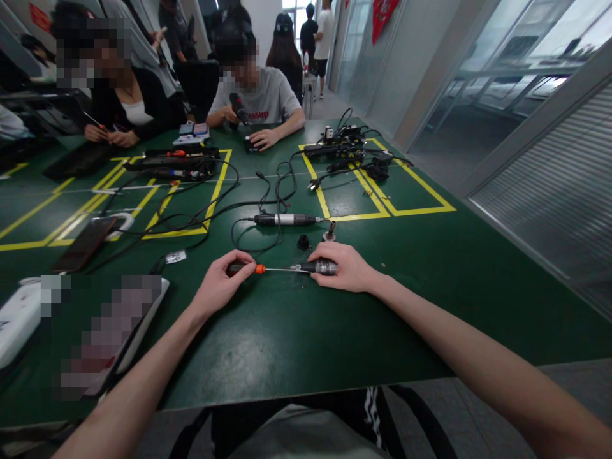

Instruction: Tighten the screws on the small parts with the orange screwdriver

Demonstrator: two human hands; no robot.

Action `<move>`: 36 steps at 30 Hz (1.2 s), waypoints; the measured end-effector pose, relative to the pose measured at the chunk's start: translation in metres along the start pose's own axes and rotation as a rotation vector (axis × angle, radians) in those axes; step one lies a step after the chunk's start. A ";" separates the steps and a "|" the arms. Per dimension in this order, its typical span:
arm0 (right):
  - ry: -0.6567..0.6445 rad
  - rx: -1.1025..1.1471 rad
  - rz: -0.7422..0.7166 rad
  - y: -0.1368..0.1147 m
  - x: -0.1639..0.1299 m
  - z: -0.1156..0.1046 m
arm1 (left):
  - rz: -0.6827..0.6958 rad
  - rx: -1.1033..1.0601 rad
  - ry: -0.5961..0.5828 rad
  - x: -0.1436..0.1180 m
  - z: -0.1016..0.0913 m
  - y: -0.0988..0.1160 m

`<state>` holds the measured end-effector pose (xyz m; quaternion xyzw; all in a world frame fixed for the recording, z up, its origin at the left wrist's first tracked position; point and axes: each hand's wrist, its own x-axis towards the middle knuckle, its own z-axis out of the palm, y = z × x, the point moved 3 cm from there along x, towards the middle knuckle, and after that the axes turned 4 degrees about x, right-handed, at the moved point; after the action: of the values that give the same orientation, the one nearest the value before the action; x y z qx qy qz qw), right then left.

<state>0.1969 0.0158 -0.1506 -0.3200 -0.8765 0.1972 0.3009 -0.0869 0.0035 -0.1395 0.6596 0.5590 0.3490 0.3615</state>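
Two hands, left hand (220, 280) gripping orange-collared screwdriver (253, 269), right hand (345, 268) gripping silver-black handpiece (319, 267)

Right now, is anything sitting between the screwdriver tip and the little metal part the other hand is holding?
Nothing visible. The left hand grips the screwdriver, and its thin shaft runs clear over bare green table into the metal cylinder under the right hand.

Head-worn view, forward-down over green table (287, 344)
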 end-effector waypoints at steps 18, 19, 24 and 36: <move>-0.003 0.003 0.004 0.001 0.000 0.000 | -0.010 0.046 -0.002 0.000 -0.001 0.000; -0.005 0.004 0.005 0.001 0.000 0.000 | -0.008 0.050 -0.006 0.000 -0.001 0.000; -0.004 0.002 0.018 0.000 0.000 0.000 | 0.033 0.016 -0.024 0.000 -0.004 -0.001; -0.008 0.004 0.006 0.001 -0.001 -0.001 | 0.014 -0.028 0.011 0.002 -0.004 -0.004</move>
<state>0.1980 0.0160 -0.1509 -0.3211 -0.8763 0.2010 0.2976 -0.0922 0.0059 -0.1412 0.6565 0.5513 0.3629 0.3652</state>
